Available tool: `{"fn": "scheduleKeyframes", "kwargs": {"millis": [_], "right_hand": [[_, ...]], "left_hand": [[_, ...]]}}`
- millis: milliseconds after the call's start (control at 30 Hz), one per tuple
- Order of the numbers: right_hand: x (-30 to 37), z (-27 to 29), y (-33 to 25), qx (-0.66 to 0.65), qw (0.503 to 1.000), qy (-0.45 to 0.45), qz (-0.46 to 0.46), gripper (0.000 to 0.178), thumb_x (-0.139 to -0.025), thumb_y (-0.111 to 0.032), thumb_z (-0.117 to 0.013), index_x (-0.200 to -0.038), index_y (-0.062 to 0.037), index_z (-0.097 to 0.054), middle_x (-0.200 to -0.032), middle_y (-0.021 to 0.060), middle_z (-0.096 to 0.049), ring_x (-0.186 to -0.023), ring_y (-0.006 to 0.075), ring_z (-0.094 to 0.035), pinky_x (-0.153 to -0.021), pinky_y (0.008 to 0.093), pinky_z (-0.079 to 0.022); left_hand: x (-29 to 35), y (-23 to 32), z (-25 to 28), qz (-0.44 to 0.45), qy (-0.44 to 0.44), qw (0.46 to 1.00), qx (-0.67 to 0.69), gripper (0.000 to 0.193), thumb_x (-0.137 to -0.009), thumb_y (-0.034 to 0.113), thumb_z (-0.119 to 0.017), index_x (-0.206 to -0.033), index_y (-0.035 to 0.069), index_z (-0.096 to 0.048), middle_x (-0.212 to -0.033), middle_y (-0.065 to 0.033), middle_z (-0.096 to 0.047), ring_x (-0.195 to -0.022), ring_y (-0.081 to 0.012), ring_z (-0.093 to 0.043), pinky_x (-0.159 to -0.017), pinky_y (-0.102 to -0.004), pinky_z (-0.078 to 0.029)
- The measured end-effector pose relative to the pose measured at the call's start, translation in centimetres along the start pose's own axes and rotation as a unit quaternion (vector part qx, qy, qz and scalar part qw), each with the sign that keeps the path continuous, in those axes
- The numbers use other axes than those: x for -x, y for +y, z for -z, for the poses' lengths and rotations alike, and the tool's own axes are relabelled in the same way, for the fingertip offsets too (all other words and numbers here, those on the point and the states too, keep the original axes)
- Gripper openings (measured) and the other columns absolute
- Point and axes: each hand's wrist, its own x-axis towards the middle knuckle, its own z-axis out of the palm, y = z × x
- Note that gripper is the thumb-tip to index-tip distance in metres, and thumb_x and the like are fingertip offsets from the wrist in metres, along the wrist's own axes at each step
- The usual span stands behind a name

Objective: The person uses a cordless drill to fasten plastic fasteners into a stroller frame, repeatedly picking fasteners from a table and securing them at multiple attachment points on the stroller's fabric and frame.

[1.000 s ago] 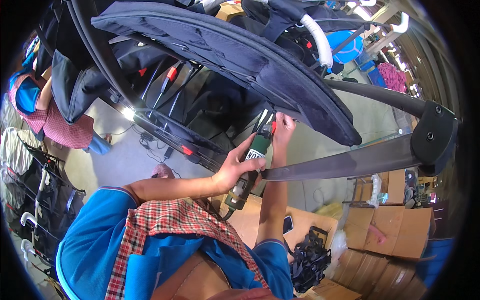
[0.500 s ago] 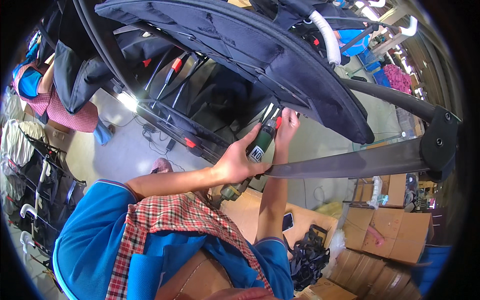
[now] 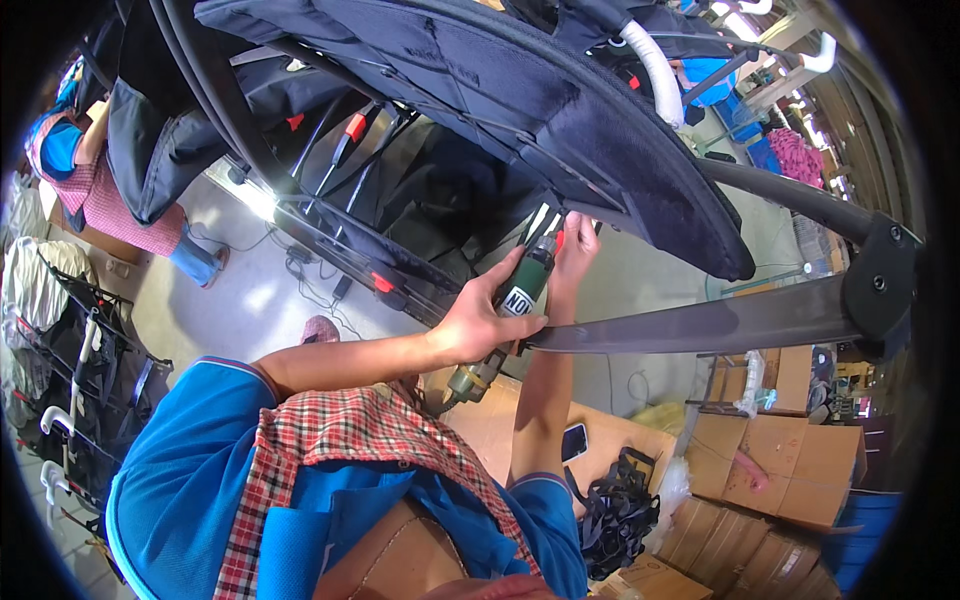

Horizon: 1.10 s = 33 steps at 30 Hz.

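My left hand [image 3: 470,318] is wrapped round a green power screwdriver [image 3: 520,292], which slants from the lower left up toward the frame. My right hand [image 3: 575,252] is at the tool's upper end, fingers bent beside a small red part [image 3: 560,240]. Whatever those fingers hold is hidden. Both hands are under the black fabric panel [image 3: 560,110] of a stroller-like frame. A dark grey flat tube [image 3: 700,318] of this frame crosses over my right forearm and ends at a black round joint [image 3: 880,285] on the right.
Below my arms lies a cardboard surface [image 3: 490,405] with a phone [image 3: 574,441] and a heap of black straps [image 3: 620,505]. Cardboard boxes [image 3: 780,465] stand at right. More folded frames [image 3: 85,370] are at left, where another person [image 3: 130,205] stands. Cables [image 3: 310,275] run across the floor.
My left hand and the screwdriver stay nearly in place. The fingers of my right hand have shifted slightly. The person at far left has moved a little.
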Motion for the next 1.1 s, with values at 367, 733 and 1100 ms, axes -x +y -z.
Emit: {"fn": "scheduleKeyframes", "kwargs": {"millis": [367, 733, 1100], "right_hand": [[0.2, -0.1, -0.8, -0.002, 1.0, -0.02, -0.017, 0.027, -0.099, -0.021, -0.052, -0.087, 0.0012, -0.062, -0.07, -0.0066, -0.048, -0.064, 0.0022, -0.04, -0.055, 0.0198, -0.033], [0.7, -0.8, -1.9, -0.029, 0.997, 0.009, -0.077, 0.035, -0.102, -0.031, -0.046, -0.088, -0.0013, -0.059, -0.072, -0.0042, -0.054, -0.064, 0.0041, -0.046, -0.059, 0.0217, -0.041], [0.7, -1.6, -2.2, -0.097, 0.991, 0.062, -0.063, 0.033, -0.093, -0.006, -0.053, -0.06, -0.003, -0.05, -0.062, -0.005, -0.049, -0.057, 0.0029, -0.041, -0.049, 0.0221, -0.032]], "left_hand": [[-0.1, 0.0, -0.1, -0.002, -0.007, 1.0, 0.013, 0.091, -0.08, -0.005, -0.067, -0.15, -0.002, -0.008, -0.094, -0.0083, -0.06, -0.061, -0.0113, -0.059, -0.053, -0.0248, -0.05], [0.2, 0.5, -0.6, 0.015, 0.007, 1.0, -0.021, 0.091, -0.08, -0.002, -0.068, -0.15, -0.001, -0.009, -0.094, -0.0083, -0.06, -0.061, -0.0107, -0.058, -0.054, -0.0243, -0.049], [-0.6, -1.0, -0.7, -0.039, 0.017, 0.999, -0.016, 0.091, -0.081, -0.003, -0.067, -0.15, 0.0, -0.008, -0.094, -0.0097, -0.06, -0.061, -0.0123, -0.059, -0.054, -0.0252, -0.05]]}}
